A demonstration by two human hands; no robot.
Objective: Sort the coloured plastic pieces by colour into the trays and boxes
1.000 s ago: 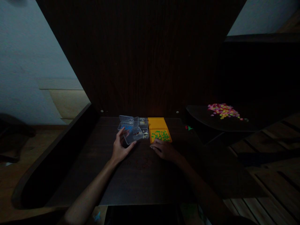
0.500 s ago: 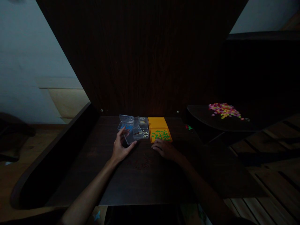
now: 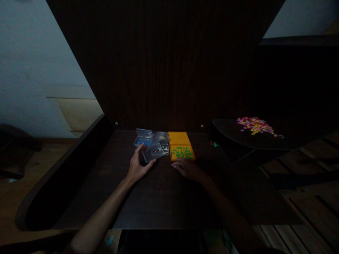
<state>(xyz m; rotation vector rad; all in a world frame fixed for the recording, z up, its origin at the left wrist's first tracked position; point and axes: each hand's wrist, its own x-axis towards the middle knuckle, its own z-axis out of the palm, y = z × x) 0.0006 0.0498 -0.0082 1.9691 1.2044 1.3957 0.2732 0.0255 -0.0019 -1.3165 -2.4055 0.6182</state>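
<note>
My left hand (image 3: 137,165) is closed around the sides of a clear plastic box (image 3: 148,156), thumb at the near edge and fingers at the left. The box looks tilted, and a few small dark pieces show through it. Just in front of the yellow box (image 3: 195,158), which stands open with small green pieces (image 3: 182,152) inside, is my right hand (image 3: 187,169). Its fingers are curled together; what they hold, if anything, is hidden. Small dark reddish pieces (image 3: 160,183) lie on the table between my forearms, hard to make out in the dim light.
Behind my left hand stands an open clear box with blue pieces (image 3: 143,141). Beside it are clear boxes, one with pale pieces (image 3: 165,149). A heap of colourful pieces (image 3: 255,125) lies on the side shelf (image 3: 227,132) at right. A dark panel (image 3: 159,70) rises behind the table.
The view has shifted slightly. My left hand keeps its hold on the clear box, and my right hand stays in front of the yellow box with little visible movement.
</note>
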